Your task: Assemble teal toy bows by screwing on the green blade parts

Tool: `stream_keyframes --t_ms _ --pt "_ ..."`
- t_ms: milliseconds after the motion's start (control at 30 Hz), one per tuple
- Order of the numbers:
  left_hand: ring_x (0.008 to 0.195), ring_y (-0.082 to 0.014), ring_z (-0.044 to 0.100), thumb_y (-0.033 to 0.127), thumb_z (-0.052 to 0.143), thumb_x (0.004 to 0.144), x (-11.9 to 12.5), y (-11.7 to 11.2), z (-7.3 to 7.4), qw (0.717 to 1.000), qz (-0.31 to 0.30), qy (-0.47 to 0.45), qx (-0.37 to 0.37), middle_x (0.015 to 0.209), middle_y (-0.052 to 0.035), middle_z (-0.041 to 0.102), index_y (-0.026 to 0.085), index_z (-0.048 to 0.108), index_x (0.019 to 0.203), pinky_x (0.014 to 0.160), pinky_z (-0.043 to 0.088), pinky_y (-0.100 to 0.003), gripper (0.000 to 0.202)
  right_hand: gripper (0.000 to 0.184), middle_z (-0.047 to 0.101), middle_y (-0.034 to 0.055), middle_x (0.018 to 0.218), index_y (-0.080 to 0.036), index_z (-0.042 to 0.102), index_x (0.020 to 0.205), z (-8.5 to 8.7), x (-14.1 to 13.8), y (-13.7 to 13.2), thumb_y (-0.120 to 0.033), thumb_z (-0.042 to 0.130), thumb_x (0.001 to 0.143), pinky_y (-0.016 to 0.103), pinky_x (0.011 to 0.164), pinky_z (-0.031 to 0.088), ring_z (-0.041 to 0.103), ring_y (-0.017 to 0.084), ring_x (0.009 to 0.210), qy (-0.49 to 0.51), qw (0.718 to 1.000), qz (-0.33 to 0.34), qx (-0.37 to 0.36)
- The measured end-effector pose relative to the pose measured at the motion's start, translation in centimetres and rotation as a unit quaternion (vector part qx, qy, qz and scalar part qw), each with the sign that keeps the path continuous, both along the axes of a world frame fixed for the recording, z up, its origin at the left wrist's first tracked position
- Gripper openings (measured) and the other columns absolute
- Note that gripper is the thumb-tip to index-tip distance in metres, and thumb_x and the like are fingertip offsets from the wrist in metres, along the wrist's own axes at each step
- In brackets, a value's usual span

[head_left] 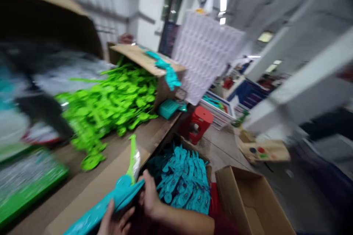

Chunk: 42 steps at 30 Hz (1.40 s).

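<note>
A long turquoise plastic part [95, 211] with a round disc and a tapered arm lies slantwise in front of me. My left hand [117, 222] grips its body from below, at the bottom edge of the view. On the tapered end, near the disc, my right hand [150, 194] is closed, its fingertips partly hidden. Just past the disc, a light green strip [132, 158] with a shiny silvery piece stands out over the cardboard; I cannot tell whether it is joined to the turquoise part.
Loose green plastic parts [110, 99] spill from a cardboard box [168, 93] on the bench. Turquoise parts [184, 180] fill a box below my right arm. Beside it stands an open carton [253, 198]. A red stool [202, 117] and a green-rimmed tray [35, 196] are nearby.
</note>
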<state>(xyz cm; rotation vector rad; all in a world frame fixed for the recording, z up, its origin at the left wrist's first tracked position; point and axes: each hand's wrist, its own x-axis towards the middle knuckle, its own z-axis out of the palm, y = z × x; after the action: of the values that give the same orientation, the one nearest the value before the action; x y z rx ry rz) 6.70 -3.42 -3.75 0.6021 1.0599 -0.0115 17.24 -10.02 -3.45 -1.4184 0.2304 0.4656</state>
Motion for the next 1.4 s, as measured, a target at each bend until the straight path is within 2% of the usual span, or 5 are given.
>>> stream_keyframes --t_ms 233,367,667,867,1400 --pt "0.098 -0.0205 0.067 0.041 0.073 0.083 -10.6 -1.3 3.6 0.977 -0.089 -0.187 0.055 0.104 -0.0059 0.074 0.02 0.073 0.104 0.088 0.046 -0.031 0.03 0.067 0.028 -0.0075 0.046 -0.026 0.037 0.062 0.2 -0.4 -4.1 -0.091 0.031 0.073 0.024 0.039 0.026 0.029 0.009 0.037 0.055 0.966 0.243 -0.074" --pt "0.095 -0.019 0.066 0.032 0.075 0.077 -21.0 -2.5 4.0 0.984 0.142 -0.078 0.068 0.099 -0.0061 0.074 0.018 0.075 0.097 0.086 0.048 -0.029 0.023 0.065 0.033 -0.005 0.044 -0.024 0.044 0.059 -0.1 -2.5 -7.1 -0.08 0.026 0.087 0.026 0.036 0.027 0.03 0.011 0.036 -0.052 0.872 0.472 -0.118" --pt "0.107 -0.0223 0.066 0.038 0.076 0.085 -24.0 -1.9 3.3 0.862 0.487 -0.101 0.096 0.113 -0.0083 0.073 0.018 0.073 0.107 0.094 0.055 -0.036 0.03 0.031 0.061 0.0068 0.072 -0.014 0.063 0.093 8.6 -9.8 6.3 -0.044 0.059 0.094 0.032 0.063 0.04 0.053 0.02 0.07 -0.727 0.315 0.607 0.068" --pt "0.111 -0.0231 0.067 0.039 0.078 0.083 -21.0 -2.0 3.4 0.815 0.557 -0.143 0.069 0.112 -0.0077 0.075 0.017 0.074 0.1 0.102 0.053 -0.038 0.029 0.047 0.066 0.0208 0.116 -0.003 0.049 0.139 6.4 -12.2 12.0 -0.026 0.051 0.098 0.04 0.075 0.049 0.058 0.03 0.098 -0.771 0.06 0.633 -0.027" --pt "0.108 -0.0264 0.07 0.046 0.078 0.082 -19.6 -1.4 5.0 0.835 0.541 -0.073 0.067 0.114 -0.0097 0.075 0.016 0.07 0.109 0.097 0.057 -0.041 0.041 0.046 0.067 0.0156 0.123 -0.015 0.064 0.127 11.3 -15.1 19.1 -0.048 0.045 0.102 0.043 0.09 0.054 0.062 0.027 0.11 -0.515 0.081 0.852 0.038"
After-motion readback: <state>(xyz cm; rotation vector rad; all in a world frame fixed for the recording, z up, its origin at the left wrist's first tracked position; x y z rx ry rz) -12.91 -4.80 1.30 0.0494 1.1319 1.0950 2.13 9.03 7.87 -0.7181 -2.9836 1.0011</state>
